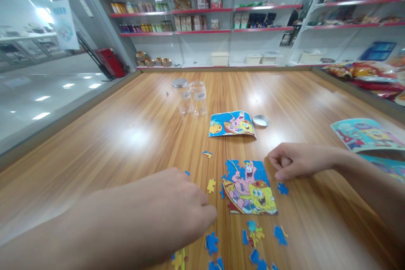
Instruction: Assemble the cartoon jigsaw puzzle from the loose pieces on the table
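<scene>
A partly assembled jigsaw puzzle (249, 187) lies on the wooden table, showing a pink starfish and a yellow sponge character in a boat. My left hand (177, 211) hovers left of it, back up, its fingers curled under; whatever is beneath them is hidden. Beside the puzzle's right edge, my right hand (289, 161) rests on the table in a loose fist with nothing visible in it. A blue puzzle piece (282, 188) lies just below that fist. Between my left hand and the puzzle is a yellow piece (211, 185). More loose blue pieces (211, 242) are scattered nearer to me.
Beyond the puzzle lie a curled picture sheet (232, 124) and a silver lid (261, 121). Two clear jars, one lidded jar (183, 97) and one open jar (198, 99), stand farther back. More picture sheets (368, 135) lie right. Stocked shelves (202, 9) line the wall.
</scene>
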A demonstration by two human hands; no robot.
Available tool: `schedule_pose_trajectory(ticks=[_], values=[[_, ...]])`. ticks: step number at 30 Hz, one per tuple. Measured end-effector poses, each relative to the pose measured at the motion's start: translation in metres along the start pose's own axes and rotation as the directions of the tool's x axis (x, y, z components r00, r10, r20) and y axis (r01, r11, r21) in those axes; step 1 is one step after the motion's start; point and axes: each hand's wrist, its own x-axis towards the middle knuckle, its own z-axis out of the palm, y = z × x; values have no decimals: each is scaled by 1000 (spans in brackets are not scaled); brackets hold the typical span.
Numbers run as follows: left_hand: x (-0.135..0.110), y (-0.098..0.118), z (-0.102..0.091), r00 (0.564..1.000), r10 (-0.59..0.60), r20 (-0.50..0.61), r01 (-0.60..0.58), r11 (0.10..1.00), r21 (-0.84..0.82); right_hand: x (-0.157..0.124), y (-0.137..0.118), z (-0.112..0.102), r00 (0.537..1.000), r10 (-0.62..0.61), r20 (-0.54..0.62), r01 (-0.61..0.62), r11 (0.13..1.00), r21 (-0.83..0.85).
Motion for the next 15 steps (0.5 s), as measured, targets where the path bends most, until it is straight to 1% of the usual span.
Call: schedule_pose_trajectory(ticks=[1,3,7,12,15], values=[[10,7,-4,995,77,56,-80,995,67,0,0,0,1000,-2,-1,2,1000,-1],[25,16,-8,980,137,142,-157,977,143,0,0,0,1000,-4,-2,4,1000,-2],[42,21,-2,975,162,151,-190,963,191,0,-1,0,1000,10,-4,-10,1000,-10],[46,22,4,967,210,142,-236,951,200,-1,-2,0,1000,20,-6,-20,1000,-19],[46,22,5,960,230,159,-262,938,225,0,-1,0,1000,23,-14,-23,999,-33]])
